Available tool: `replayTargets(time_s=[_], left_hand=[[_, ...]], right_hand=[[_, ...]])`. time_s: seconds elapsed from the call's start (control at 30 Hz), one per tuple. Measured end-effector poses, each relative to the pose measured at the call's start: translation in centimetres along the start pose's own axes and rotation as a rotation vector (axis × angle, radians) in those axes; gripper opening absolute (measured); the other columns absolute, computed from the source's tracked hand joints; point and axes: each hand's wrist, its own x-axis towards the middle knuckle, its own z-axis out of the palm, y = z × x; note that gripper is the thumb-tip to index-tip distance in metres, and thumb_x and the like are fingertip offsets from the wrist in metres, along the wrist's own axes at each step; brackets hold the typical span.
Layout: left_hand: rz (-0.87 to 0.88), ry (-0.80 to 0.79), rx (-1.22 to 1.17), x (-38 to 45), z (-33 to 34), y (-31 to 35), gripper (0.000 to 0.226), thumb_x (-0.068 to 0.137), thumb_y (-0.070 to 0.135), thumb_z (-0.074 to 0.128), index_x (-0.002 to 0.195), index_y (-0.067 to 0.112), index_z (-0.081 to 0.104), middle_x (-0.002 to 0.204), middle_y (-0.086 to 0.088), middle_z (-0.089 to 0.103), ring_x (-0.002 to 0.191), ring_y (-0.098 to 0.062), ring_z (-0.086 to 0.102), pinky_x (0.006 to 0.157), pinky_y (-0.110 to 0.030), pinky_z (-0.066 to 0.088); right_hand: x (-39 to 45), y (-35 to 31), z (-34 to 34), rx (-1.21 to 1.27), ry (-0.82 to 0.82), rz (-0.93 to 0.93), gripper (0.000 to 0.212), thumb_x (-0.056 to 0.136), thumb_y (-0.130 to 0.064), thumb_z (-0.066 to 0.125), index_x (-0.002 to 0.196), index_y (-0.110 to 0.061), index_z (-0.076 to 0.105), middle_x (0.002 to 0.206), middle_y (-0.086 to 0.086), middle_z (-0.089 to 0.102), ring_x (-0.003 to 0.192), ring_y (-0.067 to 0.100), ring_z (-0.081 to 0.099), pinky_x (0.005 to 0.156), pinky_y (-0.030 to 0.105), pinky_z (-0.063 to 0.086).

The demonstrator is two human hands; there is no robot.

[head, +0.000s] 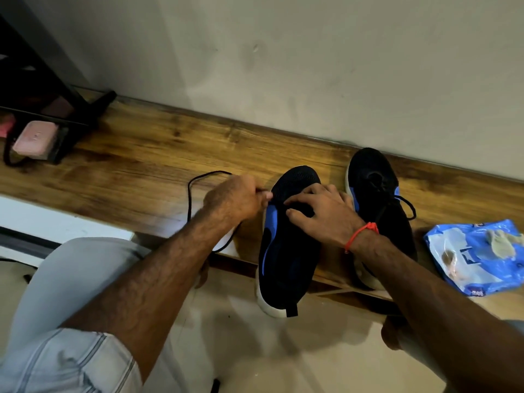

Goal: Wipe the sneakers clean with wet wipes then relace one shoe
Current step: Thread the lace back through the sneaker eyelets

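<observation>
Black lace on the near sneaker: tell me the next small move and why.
Probably draw the lace through the eyelet. The left hand pinches its end at the near sneaker's edge, the right hand steadies the tongue area, and a long slack loop trails across the wooden ledge.

Black-blue sneakers (286, 245), white soles; black lace (195, 180); blue-white wipes pack (479, 256); orange wrist thread (363, 234).
</observation>
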Motion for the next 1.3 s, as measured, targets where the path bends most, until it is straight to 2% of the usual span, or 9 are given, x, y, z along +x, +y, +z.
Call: replayTargets(time_s=[0.13, 0.2, 0.37, 0.47, 0.57, 0.67, 0.87, 1.1, 1.3], left_hand=[[0.036, 0.833, -0.366, 0.1, -4.0, -0.2, 0.034, 0.108, 0.041, 0.041, 0.106, 0.018, 0.066, 0.09, 0.005, 0.063, 0.073, -0.014, 0.055, 0.059, -0.026, 0.034], [0.002, 0.994, -0.644, 0.6, -5.5, -0.9, 0.032, 0.106, 0.035, 0.04, 0.101, 0.014, 0.063, 0.083, 0.007, 0.058, 0.075, -0.015, 0.053, 0.063, -0.028, 0.034], [-0.101, 0.656, -1.343, -0.3, -6.0, -0.3, 0.025, 0.1, 0.027, 0.044, 0.08, 0.022, 0.058, 0.065, 0.006, 0.065, 0.062, -0.011, 0.059, 0.052, -0.022, 0.038], [-0.169, 0.524, -1.491, -0.2, -6.2, -0.3, 0.023, 0.099, 0.027, 0.046, 0.076, 0.024, 0.043, 0.052, 0.008, 0.04, 0.048, -0.012, 0.043, 0.044, -0.021, 0.033], [-0.258, 0.651, -1.395, -0.1, -6.5, -1.3, 0.024, 0.101, 0.027, 0.044, 0.077, 0.025, 0.043, 0.055, 0.009, 0.033, 0.045, -0.008, 0.026, 0.038, -0.02, 0.018], [-0.225, 0.629, -1.16, -0.4, -6.6, -1.6, 0.026, 0.103, 0.029, 0.043, 0.078, 0.024, 0.049, 0.058, 0.007, 0.042, 0.045, -0.009, 0.036, 0.038, -0.021, 0.029], [-0.369, -0.283, -0.352, -2.2, -4.4, -1.4, 0.072, 0.105, 0.062, 0.02, 0.093, 0.002, 0.058, 0.076, -0.018, 0.074, 0.044, -0.021, 0.063, 0.036, -0.023, 0.042], [-0.334, -0.552, 0.024, -1.2, -0.7, -2.5, 0.027, 0.104, 0.009, 0.045, 0.108, -0.008, 0.065, 0.082, -0.017, 0.077, 0.067, -0.024, 0.075, 0.067, -0.033, 0.063], [-0.18, -0.383, 0.356, -1.2, 0.8, -2.1, 0.025, 0.09, 0.037, 0.073, 0.101, 0.015, 0.068, 0.096, -0.003, 0.074, 0.085, -0.023, 0.074, 0.084, -0.04, 0.06]], right_hand=[[-0.2, 0.1, -0.1, -0.001, -0.002, 0.006, 0.04, 0.093, -0.059, 0.044, 0.13, -0.047, 0.056, 0.135, -0.009, 0.046, 0.135, 0.017, 0.029, 0.114, 0.052, 0.016], [-0.2, 0.1, -0.1, -0.001, -0.004, 0.006, 0.04, 0.093, -0.059, 0.044, 0.129, -0.047, 0.056, 0.134, -0.009, 0.046, 0.135, 0.017, 0.029, 0.114, 0.052, 0.016], [-0.2, 0.0, -0.1, -0.002, -0.009, 0.012, 0.039, 0.093, -0.058, 0.044, 0.128, -0.047, 0.057, 0.132, -0.008, 0.046, 0.133, 0.018, 0.029, 0.114, 0.052, 0.017], [-0.1, -0.1, -0.1, -0.007, -0.012, 0.017, 0.039, 0.093, -0.058, 0.044, 0.128, -0.048, 0.057, 0.133, -0.008, 0.046, 0.133, 0.018, 0.029, 0.114, 0.052, 0.017], [-0.1, 0.0, -0.1, -0.012, -0.014, 0.015, 0.04, 0.092, -0.058, 0.043, 0.129, -0.048, 0.056, 0.133, -0.007, 0.046, 0.132, 0.018, 0.03, 0.114, 0.055, 0.018], [-0.1, 0.2, -0.1, -0.026, -0.035, 0.015, 0.04, 0.092, -0.058, 0.043, 0.129, -0.048, 0.055, 0.134, -0.006, 0.046, 0.133, 0.02, 0.029, 0.113, 0.056, 0.018], [0.1, 0.3, 0.0, -0.036, -0.036, 0.02, 0.04, 0.092, -0.058, 0.043, 0.129, -0.049, 0.055, 0.134, -0.007, 0.046, 0.133, 0.019, 0.029, 0.113, 0.056, 0.019], [0.1, 0.4, -0.2, -0.033, -0.072, 0.003, 0.037, 0.094, -0.055, 0.044, 0.129, -0.048, 0.055, 0.135, -0.007, 0.046, 0.133, 0.02, 0.031, 0.112, 0.054, 0.023], [0.3, 2.0, -0.7, 0.386, 0.222, 0.038, 0.053, 0.082, 0.018, 0.041, 0.117, -0.014, 0.066, 0.103, 0.002, 0.061, 0.102, 0.018, 0.058, 0.092, 0.021, 0.046]])
